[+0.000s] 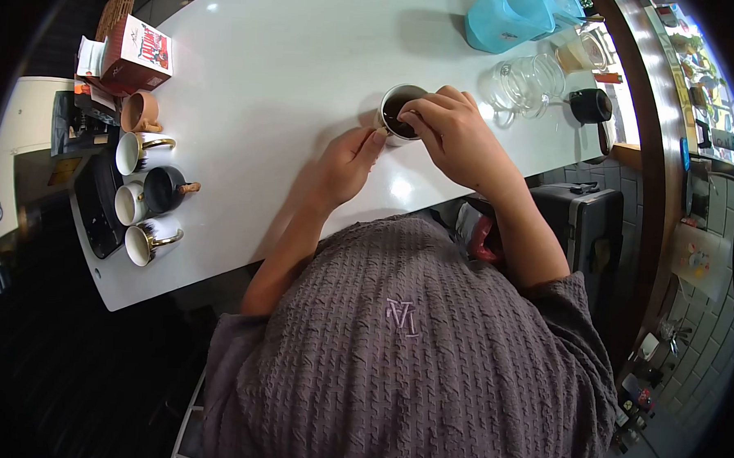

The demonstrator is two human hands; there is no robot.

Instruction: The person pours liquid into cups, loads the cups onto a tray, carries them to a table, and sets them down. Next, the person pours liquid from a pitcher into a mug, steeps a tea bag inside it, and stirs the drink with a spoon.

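A mug (386,107) with a pale rim and dark contents stands on the white table in front of me. My left hand (349,164) grips it at the near left side, thumb and fingers closed near its handle. Over the opening is my right hand (447,128), its fingers bent down into the mug and pinched together. Whatever those fingertips may hold is hidden by the hand and too small to name.
Several mugs, among them a black mug (164,189), stand at the table's left end beside a dark tray (99,205) and a red-and-white box (139,55). To the right are a light-blue container (507,22), clear glassware (530,85) and a black object (590,106).
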